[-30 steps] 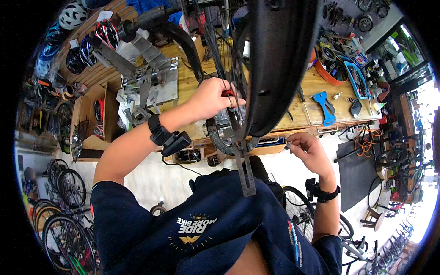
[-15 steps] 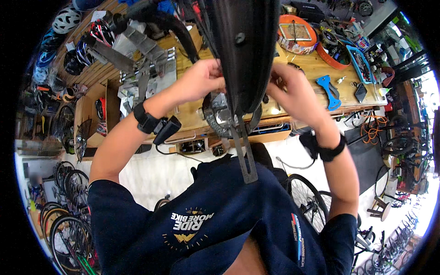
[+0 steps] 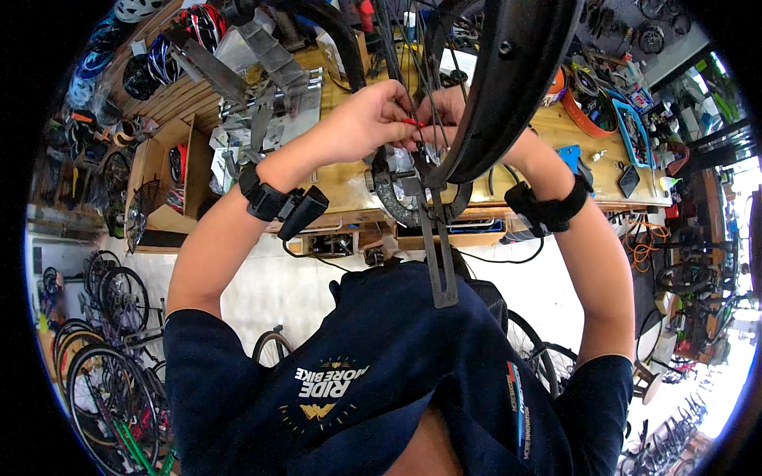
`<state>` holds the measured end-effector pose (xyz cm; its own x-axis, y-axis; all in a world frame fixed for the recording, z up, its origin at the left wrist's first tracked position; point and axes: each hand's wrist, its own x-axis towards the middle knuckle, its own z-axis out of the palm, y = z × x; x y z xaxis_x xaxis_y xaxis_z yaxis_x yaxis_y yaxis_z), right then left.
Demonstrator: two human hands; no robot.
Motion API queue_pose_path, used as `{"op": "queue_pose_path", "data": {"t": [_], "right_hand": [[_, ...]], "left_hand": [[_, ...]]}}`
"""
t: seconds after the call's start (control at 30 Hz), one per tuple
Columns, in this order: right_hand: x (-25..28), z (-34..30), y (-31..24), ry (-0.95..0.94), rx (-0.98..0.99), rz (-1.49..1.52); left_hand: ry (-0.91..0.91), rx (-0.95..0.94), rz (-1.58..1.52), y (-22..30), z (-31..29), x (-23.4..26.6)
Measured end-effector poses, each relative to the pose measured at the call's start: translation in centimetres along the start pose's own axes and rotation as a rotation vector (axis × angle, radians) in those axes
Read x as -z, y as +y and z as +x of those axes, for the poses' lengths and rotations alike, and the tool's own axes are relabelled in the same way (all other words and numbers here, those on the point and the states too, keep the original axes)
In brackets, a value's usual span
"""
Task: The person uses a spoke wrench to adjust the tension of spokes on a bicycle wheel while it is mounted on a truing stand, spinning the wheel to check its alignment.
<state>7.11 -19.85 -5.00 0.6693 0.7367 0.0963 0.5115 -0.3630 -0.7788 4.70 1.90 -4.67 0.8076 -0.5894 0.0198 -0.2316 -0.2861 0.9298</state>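
Note:
A black bicycle wheel rim rises upright before me in a metal stand, whose slotted arm points down toward my shirt. Left of the rim, among the thin dark spokes, both hands meet. My left hand is closed, thumb and fingers pinching a small red spoke wrench. Facing it, my right hand has its fingers curled in at the same spot; whether they grip the wrench or a spoke is hidden. The rim covers part of the right wrist.
The wooden bench carries a blue tool, a blue tray and an orange ring-shaped item. At left stand a cardboard box and grey metal fixtures. Bicycles crowd the lower left.
My right hand has come from the rim's right side over to the spokes on its left, meeting my left hand. The rim now appears farther right and more slanted, with spokes showing.

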Motion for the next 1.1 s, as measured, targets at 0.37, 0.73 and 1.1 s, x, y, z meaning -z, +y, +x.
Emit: {"op": "queue_pose_path", "data": {"t": [0.37,0.73,1.1], "right_hand": [[1.4,-3.2,3.6,0.443,-0.087,-0.047],[-1.0,-2.9,-2.8,0.198,-0.303,0.496],[-1.4,-1.9,-4.8,0.105,-0.387,0.359]], "left_hand": [[0.211,0.002,0.114,0.8,1.6,0.5],[0.361,0.059,0.006,-1.0,1.0,-1.0],[0.377,-0.045,-0.084,-2.8,1.5,-1.0]]}}
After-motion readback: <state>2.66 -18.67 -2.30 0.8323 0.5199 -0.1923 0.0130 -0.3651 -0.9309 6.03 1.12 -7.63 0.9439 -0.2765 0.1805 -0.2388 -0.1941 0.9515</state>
